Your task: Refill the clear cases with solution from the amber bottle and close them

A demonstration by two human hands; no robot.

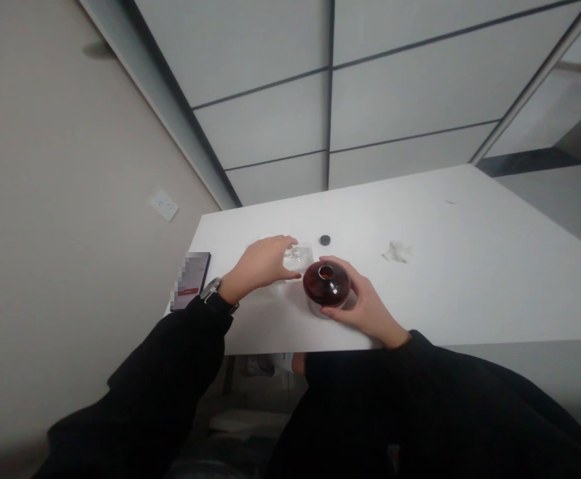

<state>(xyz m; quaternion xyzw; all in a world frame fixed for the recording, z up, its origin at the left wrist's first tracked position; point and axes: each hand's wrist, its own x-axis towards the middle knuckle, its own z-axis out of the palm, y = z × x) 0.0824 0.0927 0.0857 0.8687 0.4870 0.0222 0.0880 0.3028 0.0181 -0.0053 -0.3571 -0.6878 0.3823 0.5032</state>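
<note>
A squat, dark red glass jar (326, 283) with a small round mouth on top sits in my right hand (365, 307), whose fingers wrap around its right side. A paler base shows beneath the jar. My left hand (263, 266) lies spread, its fingertips on or just over a clear plastic or glass piece (299, 256). A small black round cap (325, 240) lies on the white table (450, 293) just beyond the jar, apart from both hands. A wristwatch (211, 289) circles my left wrist.
A dark smartphone (191, 281) lies at the table's left edge, beside a beige wall with a white wall socket (165, 205). A crumpled white tissue (397, 252) sits to the right of the jar. The table's near edge runs just past my wrists.
</note>
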